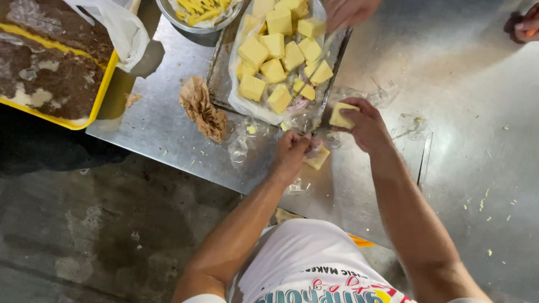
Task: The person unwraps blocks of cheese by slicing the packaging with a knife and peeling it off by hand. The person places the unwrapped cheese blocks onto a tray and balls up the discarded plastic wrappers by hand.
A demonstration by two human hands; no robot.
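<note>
A steel desk fills most of the frame, with a stained concrete floor at the lower left. Seen from the head camera, small yellow crumbs lie scattered on the metal.

In the upper middle stands a baking tray lined with clear plastic and loaded with pale yellow cubes. Above it, at the top edge, is a metal bowl with thin yellow strips. A crumpled brown paper lies just left of the tray. A yellow tray with a dark brown mass sits in the upper left corner.

The left hand, in the middle of the frame, is closed around clear plastic wrap at the near edge of the baking tray; a yellow piece lies just beside it on the desk. The right hand, a little to the right, grips one yellow block between thumb and fingers, close to the tray corner.

Another person's hand reaches in at the top middle, and a second one shows at the upper right corner.
</note>
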